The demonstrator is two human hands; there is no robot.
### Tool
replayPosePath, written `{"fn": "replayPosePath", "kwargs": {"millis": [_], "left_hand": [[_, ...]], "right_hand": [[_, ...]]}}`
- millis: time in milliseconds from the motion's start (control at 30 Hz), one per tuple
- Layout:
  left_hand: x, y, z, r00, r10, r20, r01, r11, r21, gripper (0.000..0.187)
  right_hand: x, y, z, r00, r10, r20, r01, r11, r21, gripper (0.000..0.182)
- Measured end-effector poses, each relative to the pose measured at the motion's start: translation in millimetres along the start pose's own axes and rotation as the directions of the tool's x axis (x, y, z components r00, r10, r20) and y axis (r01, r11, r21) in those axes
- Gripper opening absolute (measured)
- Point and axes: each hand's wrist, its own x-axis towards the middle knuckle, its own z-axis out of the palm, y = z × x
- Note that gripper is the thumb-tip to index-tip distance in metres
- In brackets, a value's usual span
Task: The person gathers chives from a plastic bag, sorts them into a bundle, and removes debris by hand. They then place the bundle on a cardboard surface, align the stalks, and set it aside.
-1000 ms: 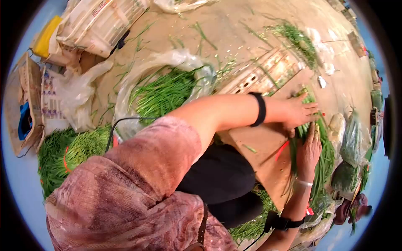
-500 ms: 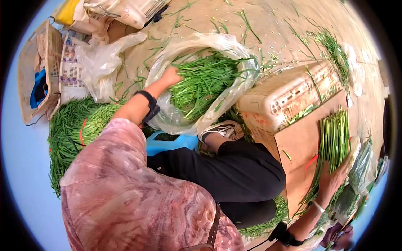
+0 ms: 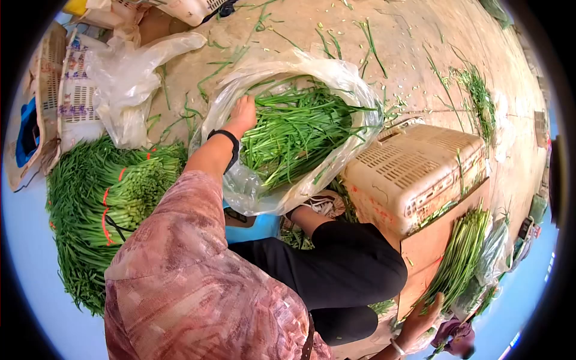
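My left hand [image 3: 243,115], with a dark band at the wrist, has its fingers curled at the left inner side of a clear plastic bag [image 3: 210,120]. It touches the loose green chives [image 3: 300,126] inside; what its fingers hold is hidden. Low on the right, my right hand [image 3: 420,321] closes around the lower end of a bunch of chives [image 3: 459,252]. That bunch lies slanting over a brown board [image 3: 423,252], its pale cut ends pointing up and away.
Banded chive bundles [image 3: 114,204] are piled at left. An upturned beige plastic crate [image 3: 414,162] stands beyond the board. A blue plastic stool [image 3: 258,225] sits below the bag. More crates [image 3: 78,96] and crumpled plastic [image 3: 129,84] lie at upper left; loose stalks [image 3: 372,48] litter the floor.
My right hand has slid from beside the bunch down to its lower end, and the bunch now lies more slanted. My left hand stays at the bag's left side. The view has shifted.
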Motion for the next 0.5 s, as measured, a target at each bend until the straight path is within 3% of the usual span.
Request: {"fn": "replayPosePath", "kwargs": {"millis": [33, 167, 200, 300, 333, 433, 500], "left_hand": [[8, -3, 6, 0.999, -0.024, 0.024, 0.024, 0.999, 0.024, 0.064], [12, 2, 8, 0.990, -0.130, 0.049, 0.128, 0.991, 0.040, 0.068], [11, 1, 15, 0.993, -0.098, -0.062, 0.105, 0.989, 0.104, 0.058], [8, -2, 27, 0.998, -0.050, 0.032, 0.043, 0.980, 0.193, 0.046], [7, -8, 40, 1.000, 0.000, 0.006, -0.001, 0.974, 0.226, 0.033], [-14, 4, 16, 0.990, 0.112, 0.091, -0.130, 0.962, 0.238, 0.027], [-20, 0, 32, 0.987, 0.155, 0.029, -0.158, 0.972, 0.176, 0.034]], "right_hand": [[-6, -6, 2, 0.994, 0.104, 0.030, -0.106, 0.992, 0.071, 0.042], [-20, -22, 11, 0.987, 0.117, 0.108, -0.122, 0.992, 0.039, 0.042], [-21, -29, 11, 0.984, 0.119, 0.134, -0.123, 0.992, 0.026, 0.042], [-19, -36, 16, 0.976, 0.147, 0.161, -0.160, 0.984, 0.075, 0.042], [-16, -38, 16, 0.979, 0.119, 0.166, -0.131, 0.989, 0.066, 0.042], [-13, -34, 14, 0.979, 0.090, 0.182, -0.102, 0.993, 0.060, 0.040], [-9, -35, 12, 0.964, 0.152, 0.217, -0.185, 0.972, 0.143, 0.038]]}}
